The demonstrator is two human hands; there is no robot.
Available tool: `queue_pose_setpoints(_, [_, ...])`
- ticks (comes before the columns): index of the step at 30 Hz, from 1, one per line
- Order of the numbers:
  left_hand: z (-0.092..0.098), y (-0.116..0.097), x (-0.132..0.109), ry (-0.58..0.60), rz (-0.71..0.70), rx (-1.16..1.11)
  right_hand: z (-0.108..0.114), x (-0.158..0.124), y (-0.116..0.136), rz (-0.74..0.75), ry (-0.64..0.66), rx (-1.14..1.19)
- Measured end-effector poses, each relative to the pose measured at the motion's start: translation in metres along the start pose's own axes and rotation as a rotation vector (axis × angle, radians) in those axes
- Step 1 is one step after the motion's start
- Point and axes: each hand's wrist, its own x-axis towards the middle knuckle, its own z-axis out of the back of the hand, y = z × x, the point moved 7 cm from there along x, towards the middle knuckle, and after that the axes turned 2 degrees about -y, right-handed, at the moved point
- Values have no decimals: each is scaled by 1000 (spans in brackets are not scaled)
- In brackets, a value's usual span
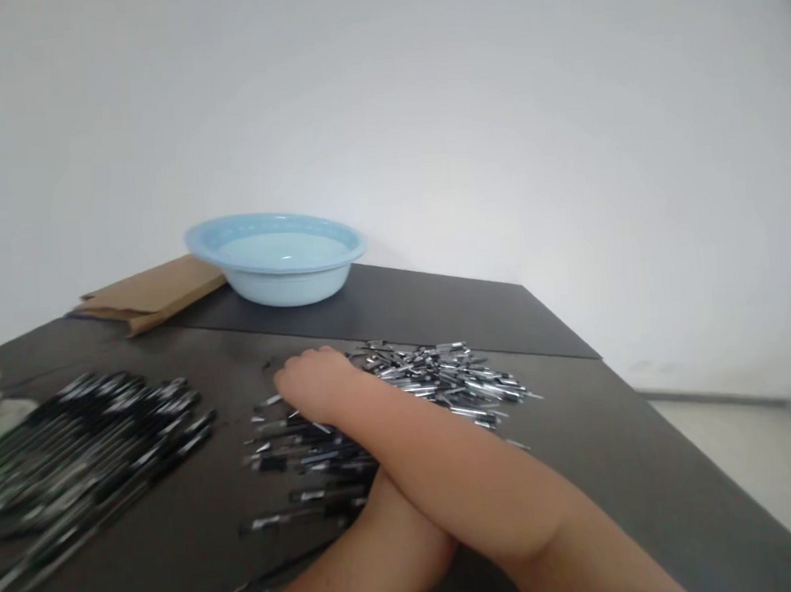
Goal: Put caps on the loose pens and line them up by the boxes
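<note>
My right hand reaches across to the left, and its forearm lies over my left forearm. Its fingers curl down into a loose heap of black pens in the middle of the dark table. What the fingers grip is hidden. My left hand is covered by the right forearm, so only its forearm shows. Just right of my right hand lies a pile of silver and black pen parts. A wide spread of black pens lies side by side at the left.
A light blue plastic bowl stands at the back on a black mat. A flat brown paper package lies left of it. The table's right edge runs diagonally, with pale floor beyond. A white wall is behind.
</note>
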Motion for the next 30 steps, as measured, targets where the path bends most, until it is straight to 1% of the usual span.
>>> queue_pose_setpoints(2, [0,2,-5,149,-50,29,18,-5,-10,-6,-74,44])
queue_pose_setpoints(3, [4,4,-8,199,-64,36,31,-13,-17,-7,-119,71])
queue_pose_setpoints(5, [11,7,-12,302,-76,85,57,-45,-32,-7,-224,129])
queue_pose_setpoints(7, [15,7,-13,403,-86,144,79,-95,-47,0,-330,192])
queue_pose_setpoints(8, [14,5,-13,446,-105,164,86,-125,-56,-10,-379,221])
queue_pose_setpoints(10, [12,-4,-13,503,-210,175,89,-186,-77,-33,-458,257])
queue_pose_setpoints(11, [12,-11,-13,501,-289,176,86,-214,-89,-61,-486,278])
queue_pose_setpoints(12, [13,-18,-12,472,-362,183,80,-240,-104,-125,-508,325])
queue_pose_setpoints(13, [16,-23,-12,419,-415,195,72,-260,-115,-174,-488,355])
queue_pose_setpoints(14, [20,-27,-11,349,-433,208,64,-277,-125,-229,-477,373])
queue_pose_setpoints(15, [25,-29,-10,271,-412,218,57,-290,-131,-273,-474,390])
queue_pose_setpoints(16, [30,-29,-8,203,-361,221,50,-298,-132,-288,-438,420])
queue_pose_setpoints(17, [33,-27,-6,162,-296,220,45,-302,-130,-287,-389,458])
queue_pose_setpoints(18, [35,-24,-4,149,-231,217,40,-302,-125,-272,-334,501])
queue_pose_setpoints(19, [34,-20,-2,163,-173,218,38,-300,-118,-252,-281,544])
queue_pose_setpoints(21, [27,-11,0,255,-87,222,38,-295,-109,-228,-225,611])
queue_pose_setpoints(23, [16,-2,0,376,-29,224,41,-293,-106,-232,-238,640])
queue_pose_setpoints(25, [9,4,-1,456,7,232,43,-293,-106,-233,-257,647])
queue_pose_setpoints(26, [7,5,-2,472,24,242,43,-294,-105,-227,-258,649])
queue_pose_setpoints(30, [7,2,-5,469,59,287,43,-295,-102,-187,-250,653])
